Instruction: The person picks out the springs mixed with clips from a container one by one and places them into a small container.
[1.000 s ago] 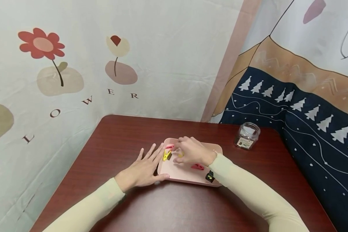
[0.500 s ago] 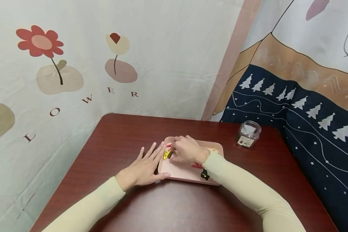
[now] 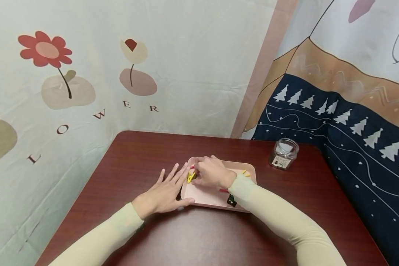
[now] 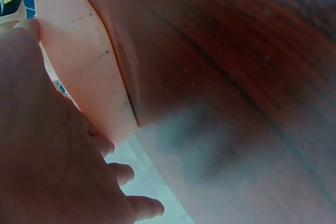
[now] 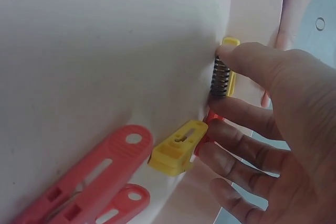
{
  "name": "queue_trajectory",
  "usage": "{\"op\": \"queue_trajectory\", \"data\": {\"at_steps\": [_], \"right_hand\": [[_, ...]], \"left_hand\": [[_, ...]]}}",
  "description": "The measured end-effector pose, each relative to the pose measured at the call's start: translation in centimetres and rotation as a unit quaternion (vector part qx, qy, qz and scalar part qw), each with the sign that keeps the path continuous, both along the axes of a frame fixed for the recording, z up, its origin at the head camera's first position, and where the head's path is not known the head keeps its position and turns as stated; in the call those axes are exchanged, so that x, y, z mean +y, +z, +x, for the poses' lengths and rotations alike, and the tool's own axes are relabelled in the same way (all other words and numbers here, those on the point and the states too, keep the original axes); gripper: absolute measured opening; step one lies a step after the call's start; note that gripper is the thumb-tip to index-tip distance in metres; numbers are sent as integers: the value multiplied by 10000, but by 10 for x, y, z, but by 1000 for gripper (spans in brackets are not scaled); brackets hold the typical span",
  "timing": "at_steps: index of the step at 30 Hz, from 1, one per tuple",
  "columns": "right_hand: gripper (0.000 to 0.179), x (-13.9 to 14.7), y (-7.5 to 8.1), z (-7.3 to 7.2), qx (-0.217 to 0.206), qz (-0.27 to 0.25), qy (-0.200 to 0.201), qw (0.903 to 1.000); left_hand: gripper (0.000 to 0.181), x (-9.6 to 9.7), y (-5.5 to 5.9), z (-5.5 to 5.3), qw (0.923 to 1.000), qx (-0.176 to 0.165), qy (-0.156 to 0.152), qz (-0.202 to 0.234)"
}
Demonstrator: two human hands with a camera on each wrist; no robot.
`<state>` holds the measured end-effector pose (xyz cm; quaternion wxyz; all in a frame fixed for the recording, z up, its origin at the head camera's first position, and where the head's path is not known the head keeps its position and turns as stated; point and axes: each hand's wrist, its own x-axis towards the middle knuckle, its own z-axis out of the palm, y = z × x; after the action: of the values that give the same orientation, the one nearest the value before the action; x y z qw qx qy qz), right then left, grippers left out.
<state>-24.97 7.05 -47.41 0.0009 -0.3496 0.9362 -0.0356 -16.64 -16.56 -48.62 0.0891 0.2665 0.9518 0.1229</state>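
A pale pink tray stands on the table. On its left rim rests my left hand, fingers spread and thumb along the near edge. My right hand reaches to the tray's left end. In the right wrist view, its thumb and index finger pinch a small dark coil spring at the two ends. A yellow piece lies right behind the spring. Below are a yellow clothespin and a red piece, partly hidden by the fingers. Larger red clothespins lie nearer the camera.
Small yellow pieces lie at the tray's right end. An uncapped clear jar with a label stands at the back right of the dark red table. A black device hangs under the right wrist.
My right hand has moved left across the tray to the spring, uncovering the yellow pieces at the right end. My left hand has stayed in place.
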Motion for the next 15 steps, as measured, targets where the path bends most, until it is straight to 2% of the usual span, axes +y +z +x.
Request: {"op": "queue_trajectory", "data": {"at_steps": [15], "right_hand": [[27, 5, 2, 3, -110, -109, -79, 9998]], "left_hand": [[117, 2, 2, 0, 10000, -44, 28, -34]]}}
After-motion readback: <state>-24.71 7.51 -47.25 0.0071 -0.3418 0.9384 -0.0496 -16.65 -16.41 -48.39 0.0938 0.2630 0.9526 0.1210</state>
